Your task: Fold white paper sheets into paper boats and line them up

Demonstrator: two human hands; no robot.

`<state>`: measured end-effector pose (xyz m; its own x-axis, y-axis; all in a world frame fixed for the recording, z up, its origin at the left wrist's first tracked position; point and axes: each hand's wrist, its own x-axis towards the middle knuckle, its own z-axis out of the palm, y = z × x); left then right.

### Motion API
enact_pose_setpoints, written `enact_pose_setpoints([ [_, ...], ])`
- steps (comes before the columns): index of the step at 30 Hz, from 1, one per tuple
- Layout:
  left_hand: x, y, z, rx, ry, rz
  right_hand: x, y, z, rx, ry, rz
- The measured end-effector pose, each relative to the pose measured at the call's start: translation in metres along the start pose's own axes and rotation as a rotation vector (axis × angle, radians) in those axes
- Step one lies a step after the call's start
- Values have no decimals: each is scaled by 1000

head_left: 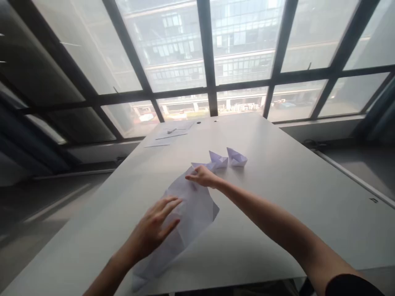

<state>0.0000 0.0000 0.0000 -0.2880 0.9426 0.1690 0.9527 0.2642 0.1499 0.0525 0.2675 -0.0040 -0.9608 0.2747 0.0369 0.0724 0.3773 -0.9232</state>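
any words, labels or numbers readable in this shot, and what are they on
No text here can be read.
Large sheet touched by the left hand and right hand: blank.
Left paper boat, right paper boat: blank.
Far sheets: too small to tell.
Dark mark far right: too small to read.

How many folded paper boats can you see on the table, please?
2. The first boat sits just beyond the right hand; the second boat lies to its right. The sheet might hide another.
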Motion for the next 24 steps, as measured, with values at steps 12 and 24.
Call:
enact_pose_setpoints([
  [12,-14,-39,64,116,-13,-392,-47,20,35,-857,-132,-522],
  [24,54,-41,75,64,8,-903,-58,60,-23,-677,393,-489],
])
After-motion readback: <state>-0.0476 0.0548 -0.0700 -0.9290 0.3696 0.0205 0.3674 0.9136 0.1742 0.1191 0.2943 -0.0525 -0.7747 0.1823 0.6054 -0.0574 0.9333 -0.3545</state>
